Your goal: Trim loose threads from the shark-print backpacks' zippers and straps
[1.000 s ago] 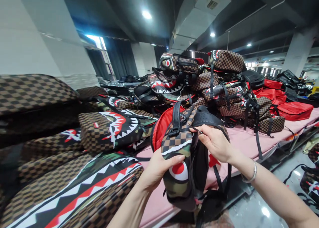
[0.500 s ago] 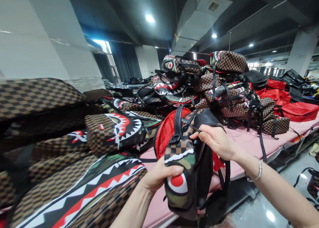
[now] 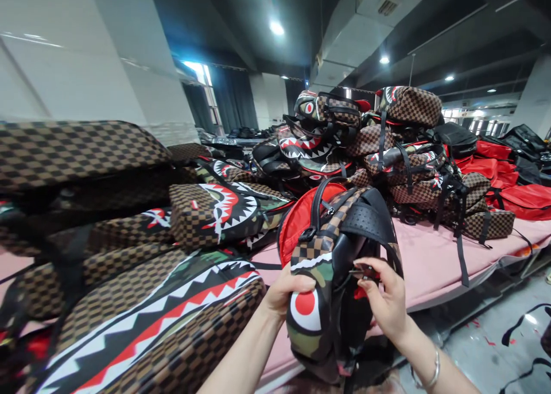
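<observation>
A backpack (image 3: 310,273) in brown check and camouflage, with a red-and-white eye patch, stands tilted over the table's near edge. Its top is open and shows a red lining (image 3: 297,233). My left hand (image 3: 284,293) grips its side, thumb pressed just above the eye. In my right hand (image 3: 385,296) is a small dark pair of thread snips (image 3: 365,272), pinched between thumb and fingers, the metal tip pointing left at the backpack's black back side. A black padded shoulder strap (image 3: 370,221) arches just above that hand. The lower straps are partly hidden behind my wrist.
Shark-mouth backpacks (image 3: 172,319) lie on my left. A tall pile of similar bags (image 3: 413,107) rises behind, with loose straps hanging. Red bags (image 3: 525,201) lie farther right on the pink tabletop (image 3: 430,250). The floor (image 3: 477,342) shows at right.
My right hand has moved down from the top, near the handle, to the black back side, with the snips now plainly visible. My left hand keeps its grip; the view has swung slightly left.
</observation>
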### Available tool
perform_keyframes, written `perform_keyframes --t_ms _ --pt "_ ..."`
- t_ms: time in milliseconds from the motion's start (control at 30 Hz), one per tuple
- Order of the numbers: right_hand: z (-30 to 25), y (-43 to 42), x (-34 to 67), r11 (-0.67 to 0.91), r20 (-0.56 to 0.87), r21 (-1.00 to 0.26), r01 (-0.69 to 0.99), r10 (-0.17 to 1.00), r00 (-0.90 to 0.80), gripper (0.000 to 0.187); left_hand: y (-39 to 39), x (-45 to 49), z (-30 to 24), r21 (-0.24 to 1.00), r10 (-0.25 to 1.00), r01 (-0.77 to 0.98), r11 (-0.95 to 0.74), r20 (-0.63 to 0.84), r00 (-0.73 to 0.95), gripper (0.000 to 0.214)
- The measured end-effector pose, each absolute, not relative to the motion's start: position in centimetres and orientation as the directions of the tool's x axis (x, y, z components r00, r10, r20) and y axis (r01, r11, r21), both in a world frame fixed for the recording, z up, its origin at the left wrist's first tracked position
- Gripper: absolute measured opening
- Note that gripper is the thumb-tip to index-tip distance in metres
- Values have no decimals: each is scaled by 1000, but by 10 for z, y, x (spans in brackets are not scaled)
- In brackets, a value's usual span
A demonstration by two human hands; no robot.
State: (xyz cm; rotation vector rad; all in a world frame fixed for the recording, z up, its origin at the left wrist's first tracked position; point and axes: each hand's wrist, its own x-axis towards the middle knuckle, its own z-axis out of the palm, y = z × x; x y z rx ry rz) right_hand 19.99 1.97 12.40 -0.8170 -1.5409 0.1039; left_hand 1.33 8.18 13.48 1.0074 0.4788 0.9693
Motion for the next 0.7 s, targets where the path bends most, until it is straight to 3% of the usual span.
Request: perform_keyframes --t_ms 233,400,700 --pt "99 25 197 693 915 -326 643 402 31 22 81 13 137 869 868 -464 174 87 489 48" --pt "102 25 201 637 880 -272 721 469 -81 20 86 12 134 879 863 -442 176 79 500 49" --pt "113 27 201 700 869 -255 667 469 -161 17 88 12 134 891 835 -413 192 73 545 46"
